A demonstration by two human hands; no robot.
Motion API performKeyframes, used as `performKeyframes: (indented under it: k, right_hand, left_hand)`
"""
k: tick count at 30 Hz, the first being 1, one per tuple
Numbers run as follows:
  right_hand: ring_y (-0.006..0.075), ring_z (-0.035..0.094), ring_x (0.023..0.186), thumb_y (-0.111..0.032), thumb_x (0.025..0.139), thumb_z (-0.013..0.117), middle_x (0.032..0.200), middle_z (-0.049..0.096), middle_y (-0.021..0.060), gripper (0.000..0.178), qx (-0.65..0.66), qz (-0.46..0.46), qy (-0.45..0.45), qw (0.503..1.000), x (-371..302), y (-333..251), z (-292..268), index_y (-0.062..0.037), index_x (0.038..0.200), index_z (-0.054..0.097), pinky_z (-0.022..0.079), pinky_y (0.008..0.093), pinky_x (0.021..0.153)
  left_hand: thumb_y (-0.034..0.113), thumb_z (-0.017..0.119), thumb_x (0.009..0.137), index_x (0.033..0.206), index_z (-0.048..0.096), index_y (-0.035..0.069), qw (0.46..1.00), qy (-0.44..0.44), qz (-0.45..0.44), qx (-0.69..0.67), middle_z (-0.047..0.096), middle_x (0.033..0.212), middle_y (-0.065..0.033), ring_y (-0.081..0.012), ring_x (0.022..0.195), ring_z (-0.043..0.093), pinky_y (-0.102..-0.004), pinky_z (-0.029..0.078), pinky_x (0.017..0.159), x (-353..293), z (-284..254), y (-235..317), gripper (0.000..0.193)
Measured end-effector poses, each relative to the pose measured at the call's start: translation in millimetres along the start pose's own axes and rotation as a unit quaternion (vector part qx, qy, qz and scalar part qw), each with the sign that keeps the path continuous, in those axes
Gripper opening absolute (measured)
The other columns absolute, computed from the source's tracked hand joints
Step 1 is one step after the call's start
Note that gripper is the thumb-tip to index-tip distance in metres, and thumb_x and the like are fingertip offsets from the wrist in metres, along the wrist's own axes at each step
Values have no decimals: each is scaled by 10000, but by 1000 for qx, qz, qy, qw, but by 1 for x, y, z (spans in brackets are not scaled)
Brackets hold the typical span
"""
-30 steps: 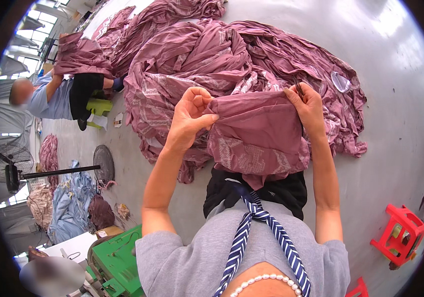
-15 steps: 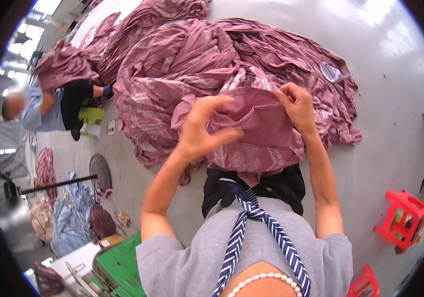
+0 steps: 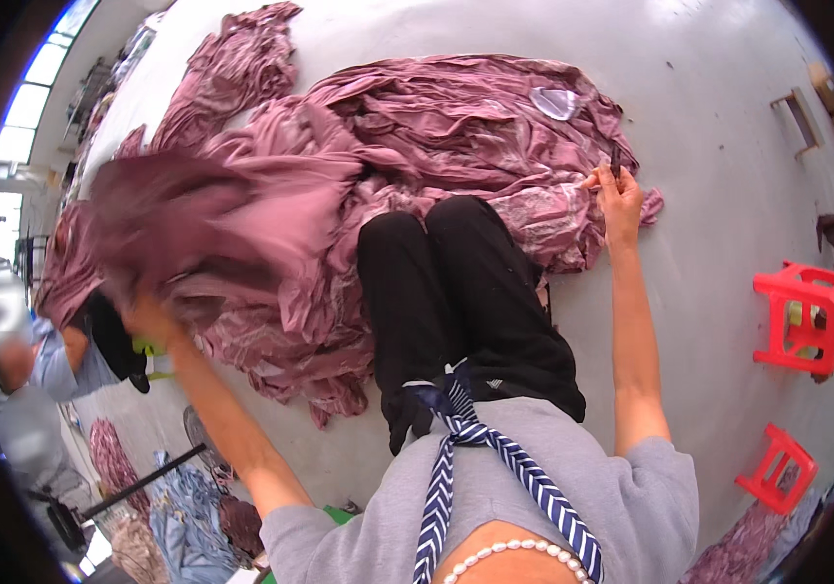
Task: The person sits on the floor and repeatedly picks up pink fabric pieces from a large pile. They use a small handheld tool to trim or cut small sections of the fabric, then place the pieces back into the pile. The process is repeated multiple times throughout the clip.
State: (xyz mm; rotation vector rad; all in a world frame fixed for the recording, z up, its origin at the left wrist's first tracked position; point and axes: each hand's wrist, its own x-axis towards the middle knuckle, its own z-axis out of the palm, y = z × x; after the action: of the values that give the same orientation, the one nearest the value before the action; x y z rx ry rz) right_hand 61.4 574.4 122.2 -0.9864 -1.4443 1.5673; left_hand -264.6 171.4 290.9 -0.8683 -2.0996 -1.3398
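My left hand [image 3: 152, 319] reaches far out to the left, blurred, at the lower edge of a mauve cloth piece [image 3: 193, 229] that is smeared by motion. Its fingers are partly hidden by the cloth, so I cannot tell whether they grip it. To the right, my right hand [image 3: 619, 200] is closed on a small dark tool [image 3: 615, 159], whose tip sticks up past the fingers; its exact kind is too small to make out. That hand is over the right end of a big pile of mauve printed cloth [image 3: 456, 127], in front of my knees.
A pale translucent piece [image 3: 555, 102] lies on the pile. Red plastic stools [image 3: 801, 316] stand at the right. At the left, a co-worker in a blue shirt [image 3: 61, 365] sits by the cloth. Blue cloth [image 3: 188, 521] and a black pole [image 3: 144, 482] are at the lower left.
My left hand has swung from in front of me to the far left, along with the cloth. My right hand has left the cloth's edge and moved right; the dark tool now shows in it.
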Motion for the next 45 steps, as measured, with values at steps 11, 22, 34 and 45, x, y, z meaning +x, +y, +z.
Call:
performKeyframes:
  k: [11, 22, 34, 45]
  right_hand:
    - [393, 606, 979, -423, 675, 789, 1103, 574, 196, 604, -527, -18, -86, 845, -2, 188, 3, -70, 1111, 566, 498, 455, 837]
    - [337, 634, 740, -170, 785, 701, 780, 639, 156, 182, -407, -348, -83, 840, 72, 1, 65, -54, 898, 615, 479, 409, 631]
    - [328, 645, 670, -93, 743, 641, 720, 623, 156, 82, -204, -278, -363, 866, -146, -56, 204, -53, 801, 599, 495, 418, 589]
    - [273, 653, 879, -389, 713, 768, 952, 675, 169, 560, -295, -122, -297, 900, -30, 43, 111, 11, 1078, 623, 503, 345, 769]
  left_hand:
    - [200, 608, 792, 926, 641, 40, 596, 309, -740, 33, 633, 842, -112, -290, 752, 622, -422, 492, 656, -291, -195, -188, 211]
    - [-17, 594, 873, 1194, 568, -4, 938, 166, -229, 201, 647, 1110, -155, -215, 953, 642, -315, 512, 846, -165, -140, -117, 322]
    - [12, 637, 802, 1227, 521, 45, 786, -211, -427, -395, 602, 1130, -83, -214, 1073, 554, -330, 479, 882, -198, 163, 105, 442]
    - [-111, 497, 719, 1121, 568, 45, 586, 72, -677, -440, 609, 1090, -77, -221, 999, 594, -360, 517, 886, -208, 139, 3, 437]
